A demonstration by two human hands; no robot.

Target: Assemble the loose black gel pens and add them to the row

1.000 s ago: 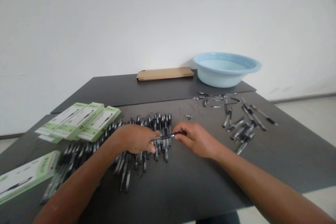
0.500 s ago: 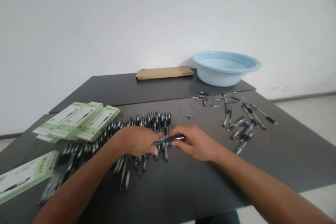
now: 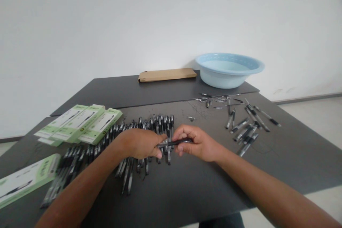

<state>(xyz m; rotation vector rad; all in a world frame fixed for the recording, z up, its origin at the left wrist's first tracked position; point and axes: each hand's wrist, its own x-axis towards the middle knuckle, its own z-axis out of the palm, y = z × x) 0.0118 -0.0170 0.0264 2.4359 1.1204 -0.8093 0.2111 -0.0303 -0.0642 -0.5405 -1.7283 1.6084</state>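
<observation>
Between my hands a black-and-clear pen (image 3: 175, 143) lies almost level above the table. My left hand (image 3: 143, 143) pinches its left end between thumb and fingers. With curled fingers, my right hand (image 3: 196, 142) grips the black right end. Below and left of the hands, a long row of similar pens (image 3: 128, 171) lies side by side, partly covered by my left forearm. Whether the pen is in one piece or parted inside my grip, I cannot tell.
Green-and-white pen boxes (image 3: 100, 126) overlap at the left, with another box (image 3: 29, 178) nearer me. Loose pens and pen parts (image 3: 247, 131) are scattered at the right. Behind stand a light-blue basin (image 3: 224, 78) and a flat brown cardboard box (image 3: 167, 74). The dark table (image 3: 213, 192) meets a white wall.
My right hand has shifted its fingers along the pen, its thumb and fingers now set a little further right. The left hand keeps its hold almost unmoved.
</observation>
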